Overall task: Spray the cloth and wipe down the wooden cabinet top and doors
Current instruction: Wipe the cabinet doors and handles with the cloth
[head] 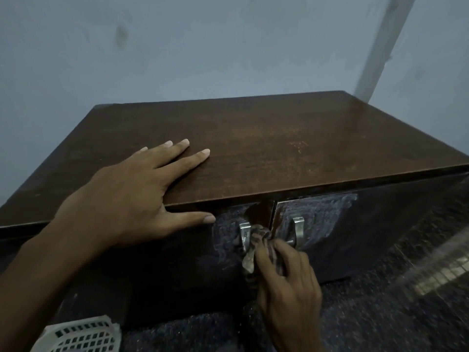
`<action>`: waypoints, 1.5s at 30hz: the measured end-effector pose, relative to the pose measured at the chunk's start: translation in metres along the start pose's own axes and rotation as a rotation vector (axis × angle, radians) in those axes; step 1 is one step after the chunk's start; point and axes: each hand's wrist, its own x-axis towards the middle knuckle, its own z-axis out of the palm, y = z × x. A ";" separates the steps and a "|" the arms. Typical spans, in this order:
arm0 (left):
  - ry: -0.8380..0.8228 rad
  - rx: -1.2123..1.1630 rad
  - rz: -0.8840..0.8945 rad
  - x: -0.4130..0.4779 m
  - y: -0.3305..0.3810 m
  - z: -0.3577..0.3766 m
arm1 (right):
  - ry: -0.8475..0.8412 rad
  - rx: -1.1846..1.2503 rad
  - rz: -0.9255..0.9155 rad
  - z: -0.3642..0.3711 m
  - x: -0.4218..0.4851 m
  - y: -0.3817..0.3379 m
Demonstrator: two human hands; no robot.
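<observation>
A dark wooden cabinet with a brown top (279, 148) stands against the wall. My left hand (132, 196) lies flat on the top's front left part, fingers straight, thumb hanging over the front edge. Below, my right hand (286, 283) grips a striped cloth (256, 247) and presses it on the doors between the two metal handles, the left handle (244, 233) and the right handle (298, 232). The left door (177, 270) and right door (368, 224) are closed, with smeary wipe marks around the handles.
A white plastic basket (81, 336) sits on the floor at the lower left. Dark carpet (380, 321) covers the floor in front of the cabinet. A pale pipe or strip (385, 47) runs up the blue-grey wall at the back right.
</observation>
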 end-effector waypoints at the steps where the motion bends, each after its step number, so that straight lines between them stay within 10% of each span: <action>1: -0.003 -0.002 -0.006 -0.001 0.001 -0.001 | -0.017 0.002 -0.005 0.001 -0.004 0.001; 33: 0.096 -0.026 -0.026 -0.003 0.003 0.001 | 0.016 0.107 0.316 -0.031 0.022 -0.029; 45: 0.144 -0.016 0.054 -0.004 -0.002 0.004 | -0.071 0.029 0.153 -0.025 0.033 -0.051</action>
